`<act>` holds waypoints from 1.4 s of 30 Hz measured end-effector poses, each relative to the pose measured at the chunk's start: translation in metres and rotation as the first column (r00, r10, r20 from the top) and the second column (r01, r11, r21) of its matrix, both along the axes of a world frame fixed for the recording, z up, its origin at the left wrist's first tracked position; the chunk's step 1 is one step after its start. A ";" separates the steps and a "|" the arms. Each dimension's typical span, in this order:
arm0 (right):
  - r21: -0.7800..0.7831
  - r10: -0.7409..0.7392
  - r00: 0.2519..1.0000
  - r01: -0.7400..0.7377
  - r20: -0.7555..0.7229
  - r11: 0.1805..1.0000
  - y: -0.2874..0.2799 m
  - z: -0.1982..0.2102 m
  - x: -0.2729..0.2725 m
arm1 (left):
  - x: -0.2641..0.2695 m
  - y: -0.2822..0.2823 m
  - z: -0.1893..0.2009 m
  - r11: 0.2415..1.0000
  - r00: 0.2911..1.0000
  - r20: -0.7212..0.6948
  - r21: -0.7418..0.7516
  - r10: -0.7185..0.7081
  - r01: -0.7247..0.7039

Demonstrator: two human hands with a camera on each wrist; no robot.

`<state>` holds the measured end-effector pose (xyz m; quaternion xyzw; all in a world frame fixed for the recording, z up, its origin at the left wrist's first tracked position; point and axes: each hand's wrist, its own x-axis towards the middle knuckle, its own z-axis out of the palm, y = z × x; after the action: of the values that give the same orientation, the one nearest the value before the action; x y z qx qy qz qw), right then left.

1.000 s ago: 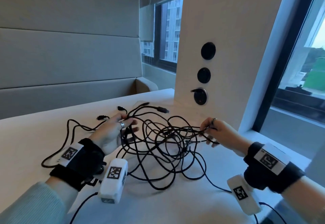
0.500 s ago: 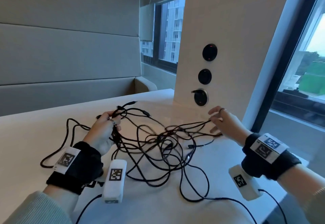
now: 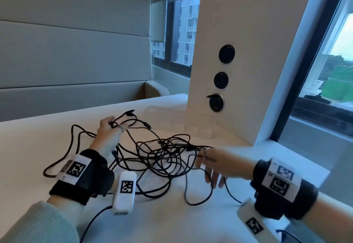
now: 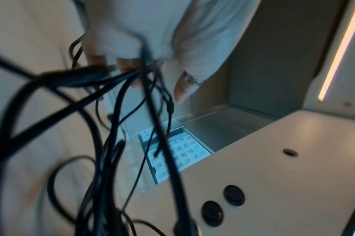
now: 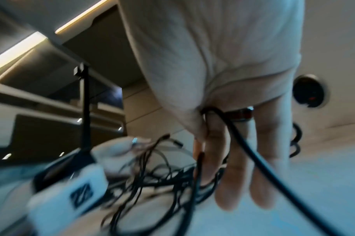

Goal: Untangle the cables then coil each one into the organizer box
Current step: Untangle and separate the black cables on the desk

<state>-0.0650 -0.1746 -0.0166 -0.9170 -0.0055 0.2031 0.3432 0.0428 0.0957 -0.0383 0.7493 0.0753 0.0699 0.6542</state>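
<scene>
A tangle of thin black cables lies spread across the middle of the white table. My left hand is at the tangle's far left and grips a bunch of strands, lifted a little off the table. In the left wrist view its curled fingers close round those cables. My right hand is blurred at the tangle's right edge, fingers straight and pointing down. In the right wrist view one cable runs out from between those fingers. No organizer box shows in any view.
A white pillar with round black sockets stands on the table just behind the tangle, with a window to its right. A grey padded bench wall runs along the far side. One cable loop trails left of my left wrist.
My left hand has closed on a bunch of strands and drawn them back and to the left. My right hand has let go of its strands and swung down and left over the tangle.
</scene>
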 end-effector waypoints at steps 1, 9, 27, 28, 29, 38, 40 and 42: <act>0.063 -0.049 0.998 0.046 0.050 0.997 -0.007 0.008 0.004 | -0.001 0.003 0.003 0.988 1.000 0.025 0.150 0.017 -0.021; 0.294 -0.055 0.913 -0.073 0.404 0.953 -0.015 0.067 0.016 | -0.036 -0.074 0.045 0.742 0.743 0.221 0.451 -0.632 0.496; 0.625 -0.734 0.368 0.385 0.571 0.679 -0.084 0.081 0.027 | -0.011 -0.073 0.023 0.498 0.690 -0.132 0.598 -0.712 0.628; 0.484 -0.645 0.422 0.432 0.637 0.761 -0.076 0.072 0.031 | -0.013 -0.077 0.026 0.505 0.696 -0.127 0.600 -0.706 0.621; 0.316 -0.518 0.504 0.434 0.691 0.844 -0.064 0.061 0.033 | -0.016 -0.081 0.029 0.509 0.702 -0.113 0.609 -0.704 0.608; -0.016 0.094 0.852 -0.100 0.516 0.995 0.016 0.026 0.044 | -0.027 -0.074 0.039 0.480 0.700 0.011 0.735 -0.715 0.479; 0.033 0.029 0.794 -0.062 0.607 0.998 0.004 0.042 0.045 | -0.026 -0.059 0.033 0.402 0.730 -0.077 0.793 -0.679 0.458; 0.228 -0.143 0.759 -0.007 0.635 0.974 -0.012 0.057 0.045 | -0.023 -0.045 0.027 0.442 0.761 -0.095 0.765 -0.642 0.469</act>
<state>-0.0204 -0.1863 0.0405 -0.8872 -0.1121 -0.1406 0.4248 0.0202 0.0503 -0.0117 0.9189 -0.2810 -0.0470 0.2730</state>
